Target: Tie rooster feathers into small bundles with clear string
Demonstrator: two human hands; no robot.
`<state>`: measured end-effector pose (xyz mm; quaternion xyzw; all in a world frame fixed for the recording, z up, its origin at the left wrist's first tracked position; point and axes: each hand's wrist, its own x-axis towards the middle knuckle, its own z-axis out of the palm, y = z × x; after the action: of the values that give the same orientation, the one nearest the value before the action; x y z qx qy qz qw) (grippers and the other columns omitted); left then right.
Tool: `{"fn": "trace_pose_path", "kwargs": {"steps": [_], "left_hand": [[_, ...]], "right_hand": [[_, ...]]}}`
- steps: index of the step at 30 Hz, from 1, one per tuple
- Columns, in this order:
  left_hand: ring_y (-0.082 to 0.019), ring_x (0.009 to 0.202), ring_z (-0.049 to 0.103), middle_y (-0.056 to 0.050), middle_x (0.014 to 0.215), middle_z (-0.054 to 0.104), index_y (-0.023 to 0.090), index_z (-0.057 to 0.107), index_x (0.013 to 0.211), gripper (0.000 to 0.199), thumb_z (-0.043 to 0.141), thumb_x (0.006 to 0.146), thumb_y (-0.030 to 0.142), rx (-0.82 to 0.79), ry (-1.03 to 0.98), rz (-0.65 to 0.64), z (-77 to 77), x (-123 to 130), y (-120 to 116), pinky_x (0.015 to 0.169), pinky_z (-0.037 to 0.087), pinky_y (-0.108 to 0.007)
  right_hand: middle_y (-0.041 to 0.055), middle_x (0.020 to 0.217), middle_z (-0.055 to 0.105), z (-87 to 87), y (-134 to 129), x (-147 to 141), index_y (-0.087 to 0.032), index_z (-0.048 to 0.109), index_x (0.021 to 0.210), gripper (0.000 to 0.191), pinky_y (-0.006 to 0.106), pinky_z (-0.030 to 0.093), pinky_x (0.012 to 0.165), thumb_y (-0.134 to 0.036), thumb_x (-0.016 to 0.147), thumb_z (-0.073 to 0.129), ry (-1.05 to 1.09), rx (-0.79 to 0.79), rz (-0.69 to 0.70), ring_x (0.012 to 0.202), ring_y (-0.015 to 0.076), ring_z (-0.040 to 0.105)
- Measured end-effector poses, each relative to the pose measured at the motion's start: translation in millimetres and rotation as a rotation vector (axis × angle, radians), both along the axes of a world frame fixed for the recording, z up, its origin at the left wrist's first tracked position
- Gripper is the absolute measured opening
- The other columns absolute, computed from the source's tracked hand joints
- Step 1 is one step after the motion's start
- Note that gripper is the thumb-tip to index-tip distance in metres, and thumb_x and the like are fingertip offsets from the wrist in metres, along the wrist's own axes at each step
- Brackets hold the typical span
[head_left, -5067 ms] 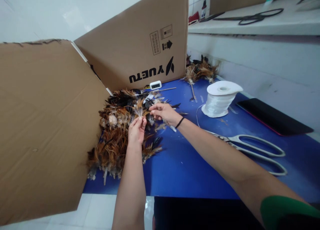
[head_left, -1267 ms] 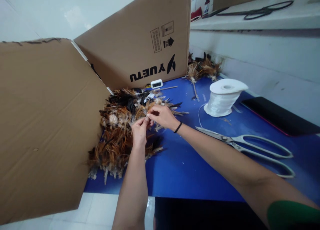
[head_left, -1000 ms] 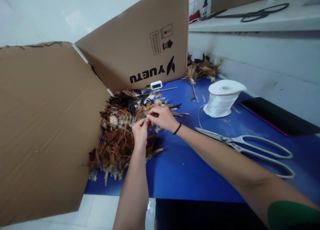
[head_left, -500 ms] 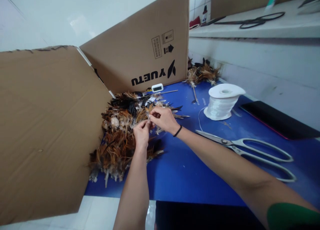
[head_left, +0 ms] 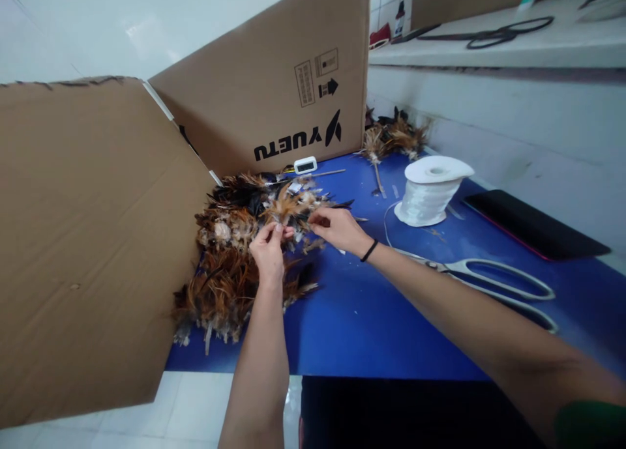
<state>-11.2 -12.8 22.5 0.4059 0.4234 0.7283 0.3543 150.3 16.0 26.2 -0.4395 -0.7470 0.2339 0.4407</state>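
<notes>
My left hand (head_left: 268,249) pinches the base of a small tuft of orange-brown feathers (head_left: 283,204), which fans out above the fingertips. A little to its right is my right hand (head_left: 340,229), thumb and fingers drawn together. Whatever lies between those fingertips, if anything, is too small to make out. Under and around both hands spreads a heap of brown, black and pale feathers (head_left: 227,276). Large scissors with pale handles (head_left: 489,266) lie by my right forearm, which partly covers them. Past them stands a spool of white ribbon (head_left: 423,201), a loose strand trailing from it.
Cardboard walls (head_left: 83,240) screen the left and back of the blue table (head_left: 372,332). A small white digital device (head_left: 306,165) and more feathers (head_left: 394,136) lie at the back. At right are a black phone (head_left: 535,221) and a shelf (head_left: 469,53) with dark scissors (head_left: 508,33).
My hands have come apart: the right has moved away to the right, while the left keeps hold of the feather tuft. The view has shifted slightly.
</notes>
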Motion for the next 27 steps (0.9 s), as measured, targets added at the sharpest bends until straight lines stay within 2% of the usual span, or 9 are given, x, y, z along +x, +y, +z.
{"fn": "trace_pose_path", "kwargs": {"steps": [5, 8, 11, 15, 18, 23, 25, 27], "left_hand": [[-0.012, 0.063, 0.066, -0.003, 0.072, 0.07, 0.015, 0.063, 0.073, 0.026, 0.077, 0.064, 0.035, 0.106, -0.04, 0.089, 15.5, -2, -7, 0.069, 0.055, -0.028], [-0.011, 0.062, 0.065, -0.002, 0.071, 0.069, 0.015, 0.061, 0.072, 0.028, 0.076, 0.065, 0.037, 0.141, -0.024, 0.143, 22.3, -4, -10, 0.067, 0.055, -0.028], [-0.011, 0.062, 0.064, -0.001, 0.071, 0.068, 0.015, 0.061, 0.072, 0.028, 0.075, 0.066, 0.038, 0.164, 0.002, 0.159, 24.7, -5, -10, 0.066, 0.055, -0.027], [-0.01, 0.063, 0.063, -0.001, 0.074, 0.067, 0.015, 0.062, 0.074, 0.027, 0.074, 0.067, 0.038, 0.165, 0.02, 0.163, 23.9, -6, -9, 0.067, 0.055, -0.027], [-0.01, 0.062, 0.064, -0.001, 0.073, 0.067, 0.015, 0.061, 0.074, 0.028, 0.076, 0.066, 0.037, 0.172, -0.017, 0.149, 23.3, -5, -8, 0.067, 0.055, -0.026], [-0.01, 0.061, 0.064, -0.002, 0.072, 0.068, 0.015, 0.061, 0.074, 0.03, 0.078, 0.063, 0.037, 0.153, -0.035, 0.154, 22.9, -3, -7, 0.066, 0.055, -0.026], [-0.011, 0.062, 0.065, -0.002, 0.072, 0.068, 0.014, 0.061, 0.074, 0.03, 0.077, 0.064, 0.037, 0.147, -0.022, 0.154, 22.1, -3, -6, 0.067, 0.056, -0.027], [-0.011, 0.062, 0.065, -0.002, 0.073, 0.068, 0.014, 0.061, 0.074, 0.029, 0.076, 0.065, 0.037, 0.148, -0.011, 0.151, 20.9, -4, -5, 0.069, 0.055, -0.028]], "right_hand": [[0.0066, 0.087, 0.067, -24.8, -8, 10, -0.016, 0.069, 0.091, 0.018, 0.026, 0.041, 0.071, -0.013, 0.078, 0.058, -0.414, 0.001, 0.009, 0.08, 0.0176, 0.061], [0.0099, 0.098, 0.065, -31.4, -10, 9, -0.016, 0.068, 0.099, 0.019, 0.028, 0.042, 0.076, -0.02, 0.083, 0.057, -0.557, 0.055, 0.023, 0.093, 0.0206, 0.06], [0.0118, 0.098, 0.063, -35.3, -9, 8, -0.015, 0.068, 0.098, 0.019, 0.03, 0.041, 0.08, -0.023, 0.086, 0.055, -0.658, 0.099, 0.032, 0.095, 0.0227, 0.057], [0.0123, 0.093, 0.063, -35.9, -7, 11, -0.013, 0.069, 0.089, 0.021, 0.032, 0.039, 0.081, -0.015, 0.086, 0.048, -0.684, 0.103, -0.009, 0.092, 0.0228, 0.056], [0.0116, 0.094, 0.064, -30.1, -7, 9, -0.013, 0.069, 0.094, 0.024, 0.032, 0.037, 0.082, -0.011, 0.081, 0.05, -0.63, 0.138, -0.062, 0.092, 0.0233, 0.055], [0.0113, 0.093, 0.066, -18.7, -6, -16, -0.013, 0.069, 0.092, 0.022, 0.034, 0.034, 0.078, -0.023, 0.087, 0.05, -0.612, 0.181, -0.038, 0.091, 0.0237, 0.055], [0.0123, 0.095, 0.066, -18.5, -2, -30, -0.014, 0.069, 0.094, 0.024, 0.036, 0.032, 0.077, -0.031, 0.086, 0.054, -0.651, 0.195, -0.033, 0.093, 0.0257, 0.055], [0.013, 0.097, 0.066, -21.0, 3, -40, -0.014, 0.068, 0.096, 0.024, 0.037, 0.03, 0.075, -0.031, 0.085, 0.056, -0.708, 0.207, -0.03, 0.093, 0.0271, 0.054]]}}
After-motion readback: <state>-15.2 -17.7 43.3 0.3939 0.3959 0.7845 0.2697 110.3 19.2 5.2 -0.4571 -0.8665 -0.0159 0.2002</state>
